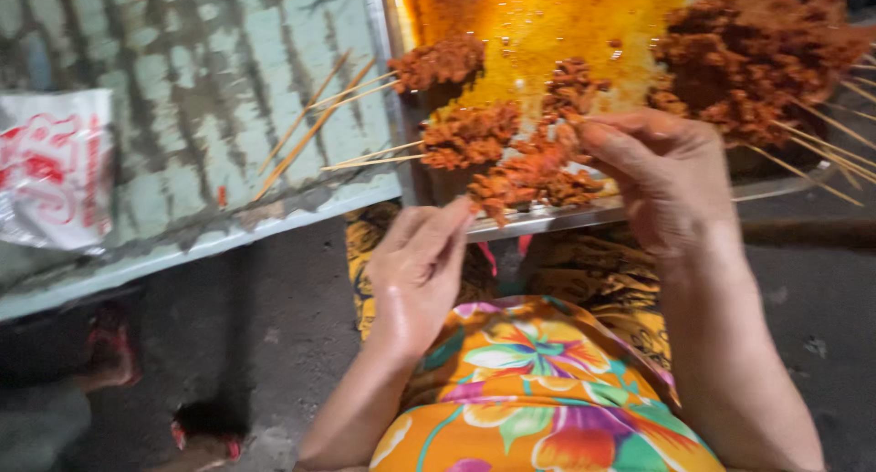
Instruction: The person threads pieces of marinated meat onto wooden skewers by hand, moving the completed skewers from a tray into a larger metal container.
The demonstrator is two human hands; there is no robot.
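My left hand [418, 262] pinches the near end of a meat skewer [525, 178], fingers closed at its tip. My right hand [662, 175] grips the same reddish-brown, spice-coated meat at its far end, thumb and fingers pressed on it. The skewer hangs over the front rim of a metal tray [557, 218] that rests on my lap. Two more finished skewers [452, 63] lie in the tray on orange oily marinade, their bamboo sticks pointing left. A heap of skewers [753, 57] fills the tray's right side.
Loose bamboo sticks [306, 130] lie on a worn pale-green wooden surface [182, 79] at left, beside a white and red plastic bag [50, 166]. My floral orange garment [538, 390] fills the bottom. Dark pavement [274, 326] and a foot in a sandal [109, 349] sit lower left.
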